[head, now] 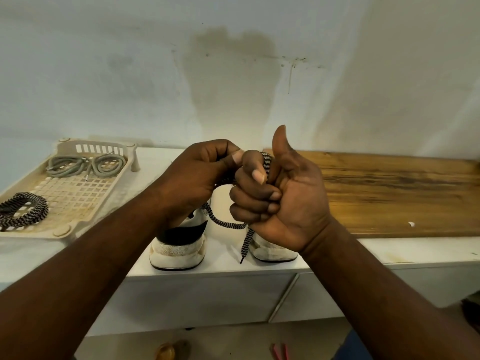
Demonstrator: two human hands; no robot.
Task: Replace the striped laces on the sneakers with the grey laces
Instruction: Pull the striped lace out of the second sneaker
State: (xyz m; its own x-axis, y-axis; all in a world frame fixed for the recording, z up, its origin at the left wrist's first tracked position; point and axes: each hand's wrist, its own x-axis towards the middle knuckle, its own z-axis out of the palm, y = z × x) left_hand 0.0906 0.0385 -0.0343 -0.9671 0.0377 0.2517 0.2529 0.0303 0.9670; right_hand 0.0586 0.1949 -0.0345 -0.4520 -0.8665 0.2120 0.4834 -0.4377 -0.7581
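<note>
Above the pair of white fabric sneakers (179, 248) on the white tabletop (223, 266), the left hand (200, 172) pinches a black-and-white striped lace (226, 224). The right hand (285, 198) has its fingers (249, 201) curled with that lace wound round the forefinger, its loose end hanging between the shoes. In the beige plastic lattice tray (39, 236) to the left, a second striped lace (23, 209) lies coiled and the grey cord laces (85, 165) sit untouched, so the striped ones seem out or nearly out (eyelets hidden), with all grey lacing left to do.
</note>
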